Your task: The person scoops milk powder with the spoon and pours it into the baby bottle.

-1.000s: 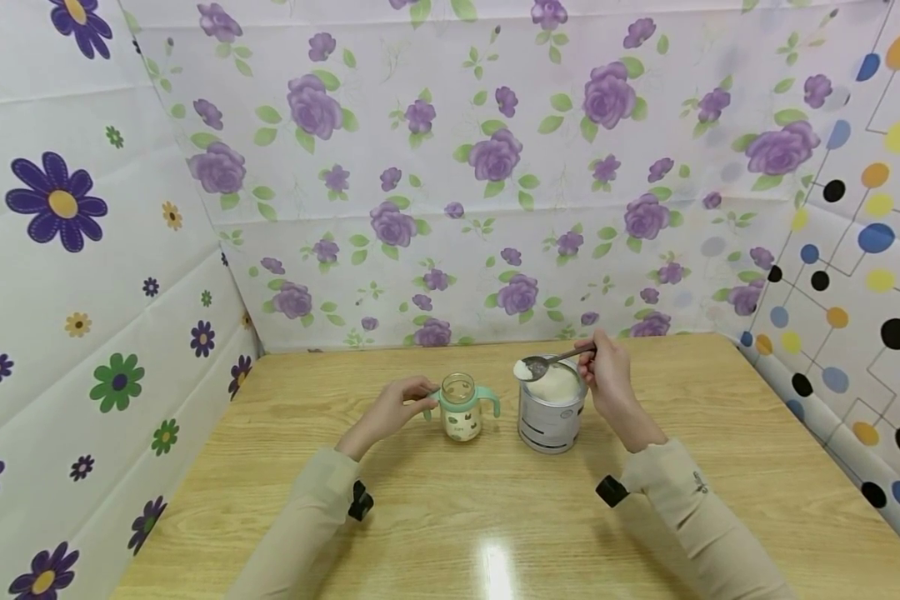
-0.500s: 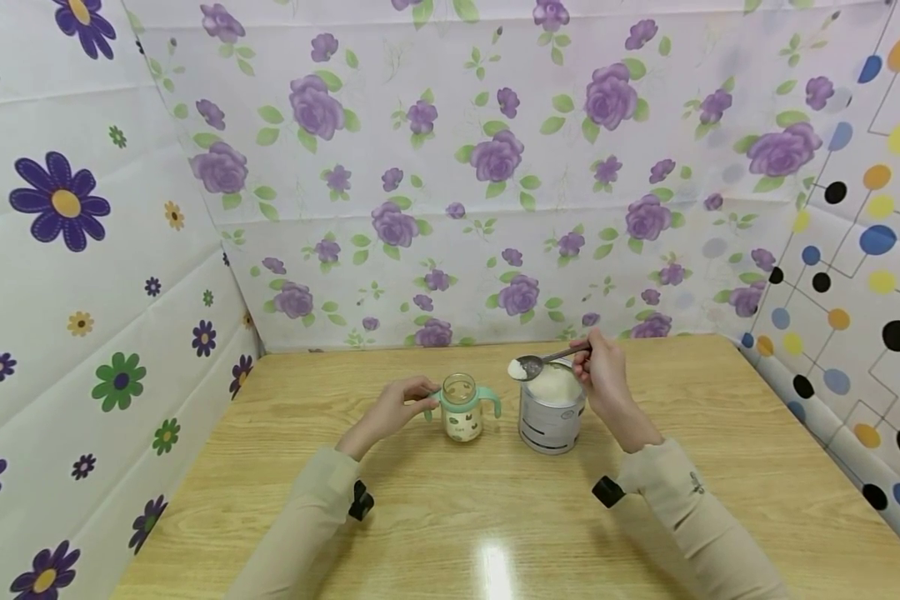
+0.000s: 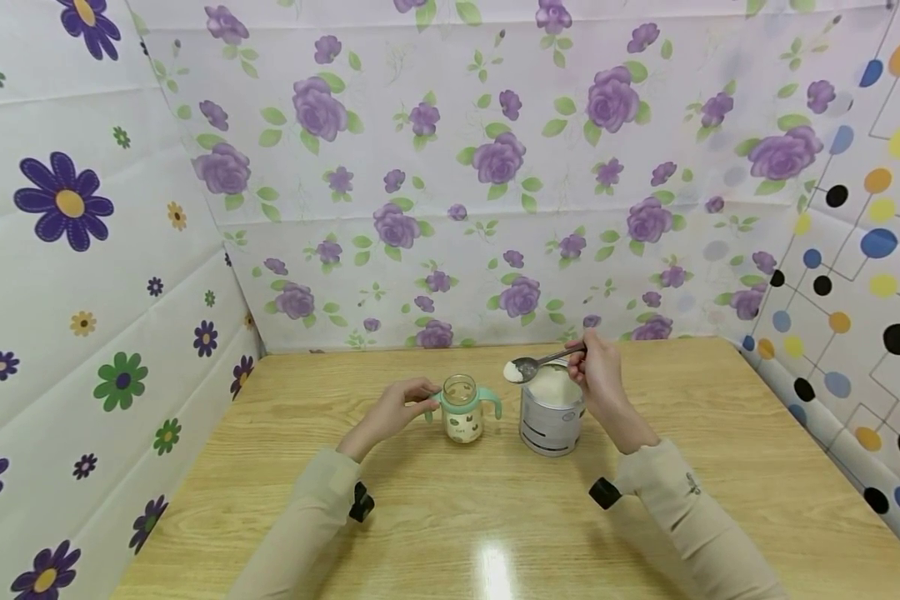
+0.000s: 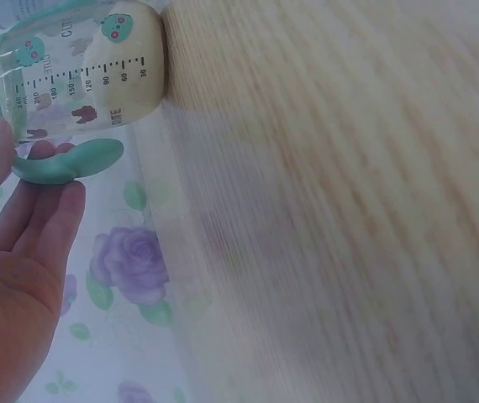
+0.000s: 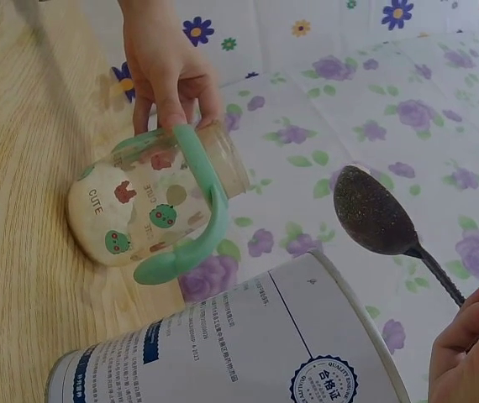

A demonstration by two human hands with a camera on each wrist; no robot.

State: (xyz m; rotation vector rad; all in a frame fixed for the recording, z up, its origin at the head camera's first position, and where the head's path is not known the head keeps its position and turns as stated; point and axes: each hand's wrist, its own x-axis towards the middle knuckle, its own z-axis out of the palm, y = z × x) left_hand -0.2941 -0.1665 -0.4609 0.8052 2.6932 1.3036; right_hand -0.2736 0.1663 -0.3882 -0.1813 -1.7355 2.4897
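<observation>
A clear baby bottle (image 3: 462,423) with green handles stands uncapped on the table, pale powder in its lower part. My left hand (image 3: 397,410) pinches its left handle (image 4: 71,162) between thumb and fingers. To the right is an open milk powder can (image 3: 551,425), nearly full of cream-coloured powder. My right hand (image 3: 602,373) grips a dark spoon (image 3: 543,362) by its handle and holds it over the can's rim. White powder (image 3: 513,372) lies heaped at the spoon's tip. In the right wrist view the underside of the spoon bowl (image 5: 376,210) shows above the can.
The wooden table (image 3: 435,533) has a floral cloth wall (image 3: 450,250) along its back edge. Patterned cloths also hang at the left (image 3: 120,333) and right (image 3: 855,333). A dark wrist camera (image 3: 605,492) hangs below the right sleeve.
The right hand has shifted slightly left with the loaded spoon, whose bowl now reaches past the can's left rim toward the bottle. The left hand keeps its hold on the handle.
</observation>
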